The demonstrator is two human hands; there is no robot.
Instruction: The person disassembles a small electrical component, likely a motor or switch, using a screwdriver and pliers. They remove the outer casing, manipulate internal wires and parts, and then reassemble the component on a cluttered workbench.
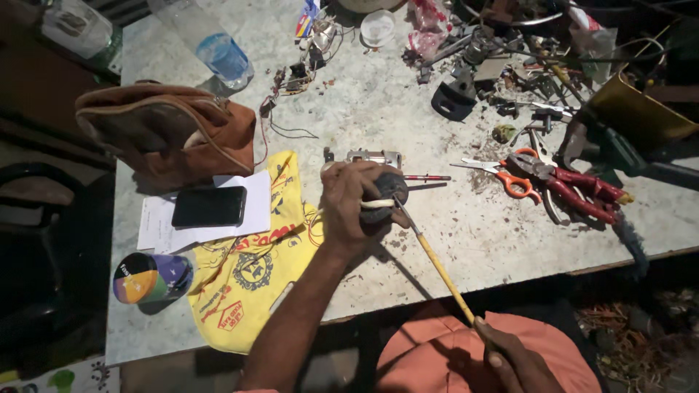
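The work in hand looks like probing or prying at a small dark motor part (384,195), gripped over the counter (408,109) just right of the yellow cloth (251,258). The left hand (352,207) is closed firmly round the part, fingers wrapped over it. The right hand (510,356), near the person's lap, is closed on the lower end of a long yellow-handled tool (437,266) whose tip meets the part. A next move would likely call for a steady grip and careful pressure along the tool. Red-handled pliers (575,188) and orange scissors (510,178) lie well right of the part.
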